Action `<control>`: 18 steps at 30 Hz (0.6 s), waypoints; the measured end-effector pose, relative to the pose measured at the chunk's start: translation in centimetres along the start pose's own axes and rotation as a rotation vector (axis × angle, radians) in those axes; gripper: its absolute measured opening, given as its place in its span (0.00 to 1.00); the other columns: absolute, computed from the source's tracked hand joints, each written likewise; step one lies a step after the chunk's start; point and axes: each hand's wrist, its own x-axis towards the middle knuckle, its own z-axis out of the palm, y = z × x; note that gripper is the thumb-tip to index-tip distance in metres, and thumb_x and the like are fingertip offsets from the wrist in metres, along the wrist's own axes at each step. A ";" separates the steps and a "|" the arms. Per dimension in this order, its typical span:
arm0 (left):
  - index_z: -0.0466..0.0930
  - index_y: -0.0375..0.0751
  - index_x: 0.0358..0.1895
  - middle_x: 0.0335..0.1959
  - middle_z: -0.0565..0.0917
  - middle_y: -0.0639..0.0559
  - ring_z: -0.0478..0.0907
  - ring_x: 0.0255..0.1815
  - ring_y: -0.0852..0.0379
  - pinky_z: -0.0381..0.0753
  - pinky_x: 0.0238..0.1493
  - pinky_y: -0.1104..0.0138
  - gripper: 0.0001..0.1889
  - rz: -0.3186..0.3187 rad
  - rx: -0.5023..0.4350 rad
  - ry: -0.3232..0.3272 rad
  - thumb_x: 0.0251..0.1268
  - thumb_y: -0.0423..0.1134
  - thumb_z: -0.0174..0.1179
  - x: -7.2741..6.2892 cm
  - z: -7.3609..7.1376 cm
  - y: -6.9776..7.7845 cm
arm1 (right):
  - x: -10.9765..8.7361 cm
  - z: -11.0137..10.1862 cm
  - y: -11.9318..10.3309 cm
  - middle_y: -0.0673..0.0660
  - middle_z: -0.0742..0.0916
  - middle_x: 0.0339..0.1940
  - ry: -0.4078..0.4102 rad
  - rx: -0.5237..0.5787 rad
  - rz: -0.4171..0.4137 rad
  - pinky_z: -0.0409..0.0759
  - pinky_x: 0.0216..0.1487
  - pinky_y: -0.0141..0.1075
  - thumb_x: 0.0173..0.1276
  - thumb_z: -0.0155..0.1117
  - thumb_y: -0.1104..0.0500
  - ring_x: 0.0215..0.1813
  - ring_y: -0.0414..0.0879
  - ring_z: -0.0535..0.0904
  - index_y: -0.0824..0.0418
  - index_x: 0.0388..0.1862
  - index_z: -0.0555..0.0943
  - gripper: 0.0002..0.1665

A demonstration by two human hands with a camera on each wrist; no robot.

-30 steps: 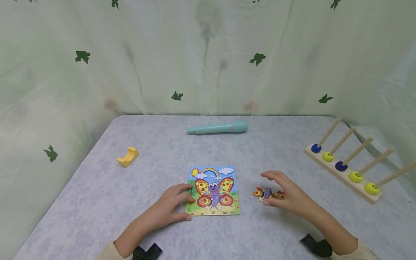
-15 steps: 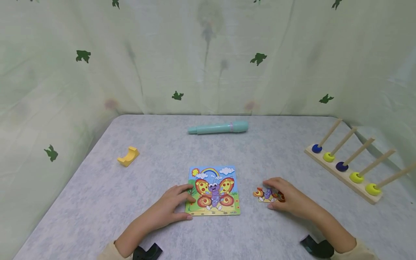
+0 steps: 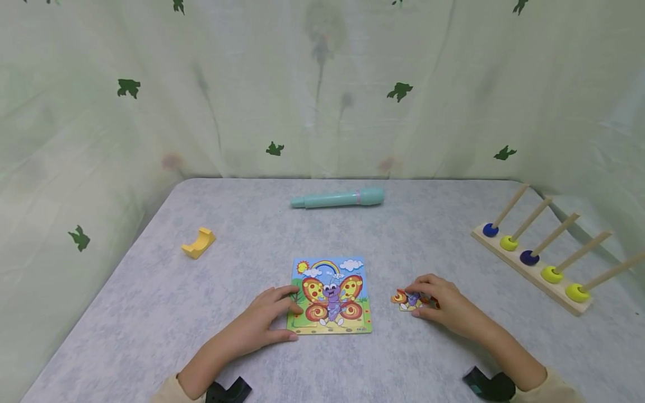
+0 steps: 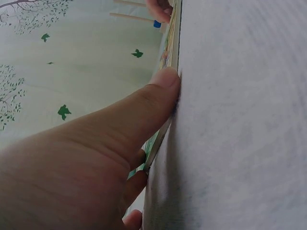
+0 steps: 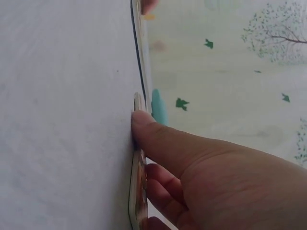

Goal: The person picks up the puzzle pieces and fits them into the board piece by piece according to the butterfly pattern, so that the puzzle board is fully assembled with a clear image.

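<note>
A square butterfly puzzle board point(image 3: 332, 280) lies flat on the table. My left hand point(image 3: 266, 318) holds its near left corner, with the thumb at the near edge and curved fingers over the left side. To the right lie small butterfly puzzle pieces, one with an orange swirl point(image 3: 400, 298). Around a puzzle piece with a purple body point(image 3: 414, 301) my right hand point(image 3: 445, 304) closes thumb and fingers, pinching it from its near and far sides. That hand partly hides another red-brown piece. The right wrist view shows the thumb point(image 5: 144, 125) against thin piece edges, close to the table.
A teal pen-shaped tube point(image 3: 337, 198) lies at the back of the table. A yellow curved block point(image 3: 199, 243) sits at left. On the right stands a wooden peg rack point(image 3: 534, 268) with several blue and yellow beads.
The right thumb and fingers have come together from a wide spread onto the purple-bodied puzzle piece, which shifted slightly. My left hand has stayed on the board.
</note>
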 end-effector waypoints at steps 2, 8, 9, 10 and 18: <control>0.74 0.58 0.45 0.63 0.64 0.50 0.56 0.65 0.51 0.45 0.64 0.53 0.18 0.002 0.004 0.002 0.50 0.55 0.63 0.0 0.1 -0.1 | 0.0 0.1 0.0 0.51 0.75 0.46 0.005 -0.007 0.009 0.70 0.33 0.33 0.56 0.65 0.49 0.42 0.44 0.70 0.55 0.49 0.79 0.22; 0.74 0.58 0.44 0.63 0.64 0.50 0.56 0.65 0.51 0.45 0.64 0.53 0.18 0.005 0.012 0.007 0.50 0.55 0.62 0.0 0.2 -0.2 | 0.2 0.4 -0.2 0.51 0.76 0.46 0.026 -0.037 0.050 0.70 0.44 0.44 0.54 0.67 0.50 0.46 0.47 0.70 0.56 0.50 0.78 0.24; 0.74 0.58 0.44 0.63 0.64 0.50 0.56 0.65 0.51 0.45 0.64 0.53 0.18 0.006 0.012 0.008 0.50 0.55 0.62 0.0 0.2 -0.2 | 0.2 0.4 -0.3 0.51 0.76 0.46 0.029 -0.040 0.055 0.70 0.44 0.45 0.54 0.67 0.50 0.47 0.47 0.70 0.56 0.51 0.78 0.25; 0.74 0.58 0.44 0.63 0.64 0.50 0.56 0.65 0.52 0.46 0.64 0.53 0.18 0.007 0.010 0.008 0.50 0.55 0.62 0.0 0.2 -0.2 | 0.2 0.4 -0.4 0.51 0.76 0.46 0.030 -0.036 0.057 0.70 0.44 0.44 0.54 0.67 0.50 0.46 0.46 0.70 0.57 0.52 0.77 0.26; 0.74 0.58 0.44 0.63 0.64 0.51 0.56 0.65 0.52 0.46 0.64 0.53 0.18 0.003 0.010 0.010 0.50 0.56 0.62 0.0 0.2 -0.2 | 0.7 -0.1 -3.0 0.51 0.74 0.44 0.114 0.066 0.016 0.74 0.35 0.33 0.53 0.69 0.56 0.40 0.42 0.69 0.58 0.55 0.75 0.29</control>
